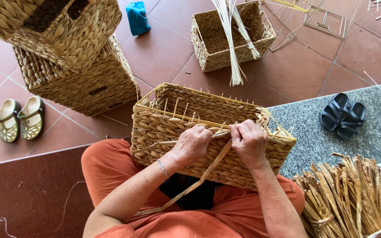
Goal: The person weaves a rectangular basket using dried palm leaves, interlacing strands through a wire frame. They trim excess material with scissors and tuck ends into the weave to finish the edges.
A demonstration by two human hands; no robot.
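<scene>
Both hands at the rim of a rectangular woven straw basket [208, 132] resting on the lap. Left hand [193, 143] and right hand [249, 140] each pinch a flat tan weaving strand [208, 169], fingers closed on it. Rim binding looks underway; pulling the strand taut seems next. Bundled dry reeds [353, 194] lie right.

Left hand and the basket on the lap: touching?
Touching. The head view shows the left hand resting on the rim of the woven basket, fingers curled over the loose straw strand with no gap; the right hand grips beside it.
</scene>
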